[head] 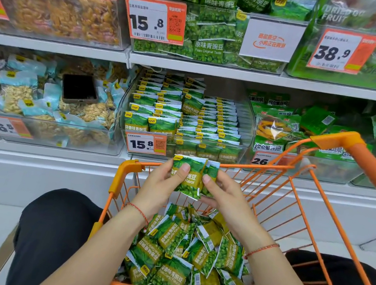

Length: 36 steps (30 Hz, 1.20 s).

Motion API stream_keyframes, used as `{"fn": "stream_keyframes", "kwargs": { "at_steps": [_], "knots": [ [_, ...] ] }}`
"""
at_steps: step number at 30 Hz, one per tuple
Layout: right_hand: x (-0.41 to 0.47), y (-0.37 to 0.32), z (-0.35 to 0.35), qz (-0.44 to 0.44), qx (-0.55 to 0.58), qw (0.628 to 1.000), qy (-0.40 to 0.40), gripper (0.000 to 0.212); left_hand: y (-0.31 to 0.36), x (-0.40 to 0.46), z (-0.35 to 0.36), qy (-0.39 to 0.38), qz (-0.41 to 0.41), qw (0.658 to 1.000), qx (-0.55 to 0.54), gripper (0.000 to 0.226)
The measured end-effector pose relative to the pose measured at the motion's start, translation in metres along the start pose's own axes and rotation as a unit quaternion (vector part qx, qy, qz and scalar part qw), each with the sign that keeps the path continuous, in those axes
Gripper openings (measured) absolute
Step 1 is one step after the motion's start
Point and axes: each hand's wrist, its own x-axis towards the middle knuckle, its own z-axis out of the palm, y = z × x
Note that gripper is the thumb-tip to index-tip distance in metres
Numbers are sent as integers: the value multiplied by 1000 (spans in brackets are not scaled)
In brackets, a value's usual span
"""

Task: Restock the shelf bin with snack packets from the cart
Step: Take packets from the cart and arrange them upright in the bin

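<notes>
While curled: fingers (184, 169) pinching packets (189, 178).

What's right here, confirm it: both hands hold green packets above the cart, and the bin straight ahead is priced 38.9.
The price is wrong. In the head view, both hands, left and right, hold green packets above the cart, but the bin straight ahead is tagged 15.8. The 38.9 tag sits on the upper shelf, right.
</notes>
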Motion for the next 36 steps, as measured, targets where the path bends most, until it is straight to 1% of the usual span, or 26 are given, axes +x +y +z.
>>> {"fn": "stream_keyframes", "kwargs": {
  "at_steps": [1,3,6,7,8,9,10,12,15,16,17,20,21,23,24,26,28,29,31,33,34,35,36],
  "knots": [
    [0,-1,-1,8,6,1000,4,26,-2,0,0,3,-1,1000,15,110],
    [-2,-1,0,18,20,1000,-2,36,-2,-1,0,14,-1,999,31,109],
    [-5,-2,5,2,-11,1000,-25,27,13,-10,5,24,8,998,55,103],
    [-6,-2,6,-10,-32,999,-26,33,18,-14,7,24,14,997,65,97],
    [-7,0,7,-21,-50,998,-23,44,19,-16,9,24,16,997,74,92],
    [-7,0,7,-29,-58,998,-18,53,21,-18,11,23,14,997,76,92],
    [-8,1,7,-40,-63,997,-15,56,22,-20,13,20,8,997,72,95],
    [-9,-2,9,-60,-64,996,-13,52,24,-22,17,12,0,999,50,99],
    [-6,-4,9,-76,-63,995,-4,55,31,-22,19,8,-11,1000,7,75],
    [-3,-7,9,-79,-59,995,-7,54,34,-20,20,8,-10,1000,2,70],
    [2,-10,7,-78,-59,995,-11,51,39,-18,20,9,-10,1000,-4,67],
    [21,-25,5,-77,-67,995,1,33,57,-5,17,21,0,1000,-8,64],
    [29,-31,5,-82,-74,994,8,33,62,1,16,26,7,1000,-9,63],
    [44,-43,6,-95,-88,991,27,42,68,12,9,27,38,999,-9,60],
    [53,-48,5,-97,-88,991,37,44,72,19,6,25,45,999,-2,59],
    [71,-52,-1,-99,-93,990,41,40,80,36,0,18,50,998,16,59],
    [88,-55,-8,-102,-108,988,52,40,82,53,-11,6,86,996,39,61],
    [98,-55,-14,-100,-118,986,61,41,80,61,-19,17,117,992,53,60],
    [118,-54,-23,-86,-126,986,71,46,69,75,-38,91,200,974,61,45],
    [139,-53,-30,-75,-139,985,73,53,54,86,-56,186,294,936,59,28],
    [149,-53,-31,-70,-146,984,74,63,48,89,-63,215,330,918,52,24],
    [160,-53,-31,-64,-151,984,75,75,46,92,-68,228,359,904,45,23],
    [170,-53,-29,-57,-147,985,76,78,45,95,-71,232,379,895,41,23]
  ]
}}
